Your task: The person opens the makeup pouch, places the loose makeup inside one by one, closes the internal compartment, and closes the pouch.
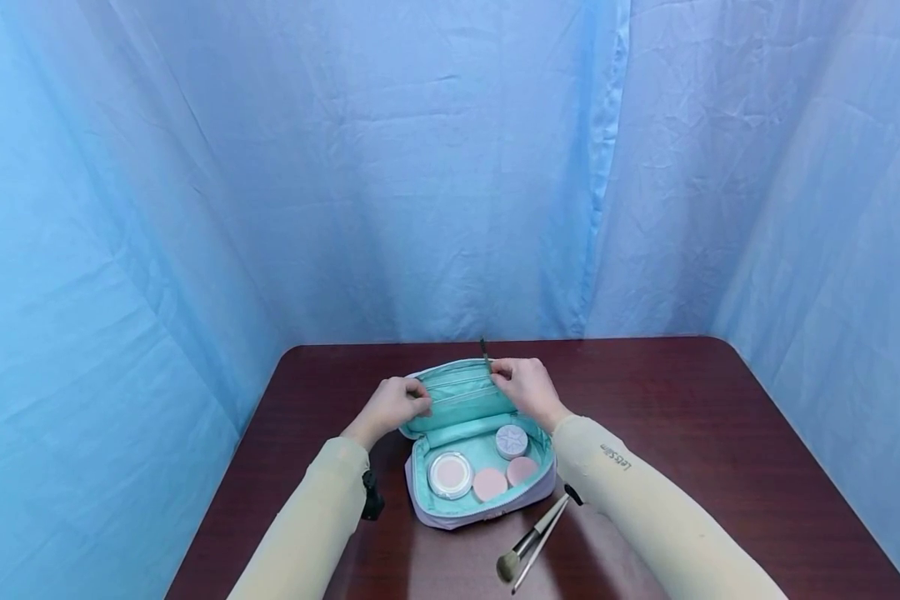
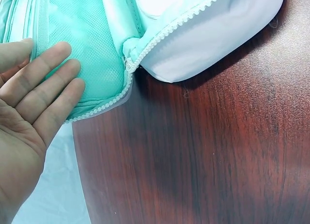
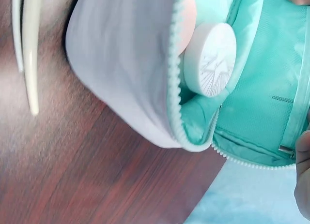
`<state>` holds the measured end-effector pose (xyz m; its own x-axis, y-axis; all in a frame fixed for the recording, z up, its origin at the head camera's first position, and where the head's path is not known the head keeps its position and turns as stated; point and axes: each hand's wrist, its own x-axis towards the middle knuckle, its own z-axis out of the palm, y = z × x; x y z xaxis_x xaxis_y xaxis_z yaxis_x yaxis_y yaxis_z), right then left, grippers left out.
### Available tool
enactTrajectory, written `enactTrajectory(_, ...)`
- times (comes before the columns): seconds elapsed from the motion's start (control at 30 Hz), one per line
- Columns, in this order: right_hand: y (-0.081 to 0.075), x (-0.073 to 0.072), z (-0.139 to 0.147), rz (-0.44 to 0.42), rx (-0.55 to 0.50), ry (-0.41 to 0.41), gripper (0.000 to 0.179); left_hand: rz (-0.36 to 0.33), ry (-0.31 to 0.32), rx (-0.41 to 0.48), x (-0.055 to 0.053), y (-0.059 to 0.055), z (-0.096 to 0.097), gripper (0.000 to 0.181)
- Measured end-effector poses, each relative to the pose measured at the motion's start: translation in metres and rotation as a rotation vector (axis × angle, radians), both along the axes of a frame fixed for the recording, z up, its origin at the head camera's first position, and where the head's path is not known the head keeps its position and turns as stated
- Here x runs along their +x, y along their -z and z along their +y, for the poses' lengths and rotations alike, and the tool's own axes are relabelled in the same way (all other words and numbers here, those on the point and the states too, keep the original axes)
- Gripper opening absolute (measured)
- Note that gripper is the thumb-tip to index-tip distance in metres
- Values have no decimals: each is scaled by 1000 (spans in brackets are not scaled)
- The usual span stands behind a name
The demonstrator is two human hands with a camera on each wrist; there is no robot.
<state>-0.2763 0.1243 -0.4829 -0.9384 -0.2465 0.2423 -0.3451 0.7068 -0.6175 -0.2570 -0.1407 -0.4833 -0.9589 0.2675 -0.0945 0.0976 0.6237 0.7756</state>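
Observation:
A lilac cosmetic bag [image 1: 450, 521] with a mint lining lies unzipped on the table, its lid [image 1: 461, 410] folded back. Inside the lid is a mesh pocket [image 2: 87, 45] with a zipper. My left hand [image 1: 396, 407] pinches the pocket's edge between thumb and forefinger, the other fingers extended over the mesh. My right hand [image 1: 527, 385] pinches a thin dark brush [image 1: 484, 348] at the lid's upper right edge; its tip points up and its lower part is hidden. In the bag sit a round compact [image 1: 450, 475], two pink round cases [image 1: 490, 484] and a white star-patterned round box [image 1: 512, 442].
Two makeup brushes [image 1: 528, 542], one thick and one thin, lie on the dark wooden table [image 1: 682, 417] in front of the bag, beside my right forearm. Blue curtains [image 1: 420, 167] hang behind the table and on both sides.

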Motion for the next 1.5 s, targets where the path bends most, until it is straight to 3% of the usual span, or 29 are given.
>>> enactTrajectory(0.63, 5, -3, 5, 198, 370, -156, 18, -8, -4, 0, -1, 0, 0, 12)
enactTrajectory(0.8, 4, -2, 3, 229, 408, -148, 17, -16, -5, 2, -1, 0, 0, 12)
enactTrajectory(1.13, -1, 2, -9, 164, 502, -72, 17, -17, 2, 5, -1, 1, -2, 12)
enactTrajectory(1.5, -3, 1, -15, 173, 550, -36, 22, -21, -2, 14, -1, 1, -3, 11)
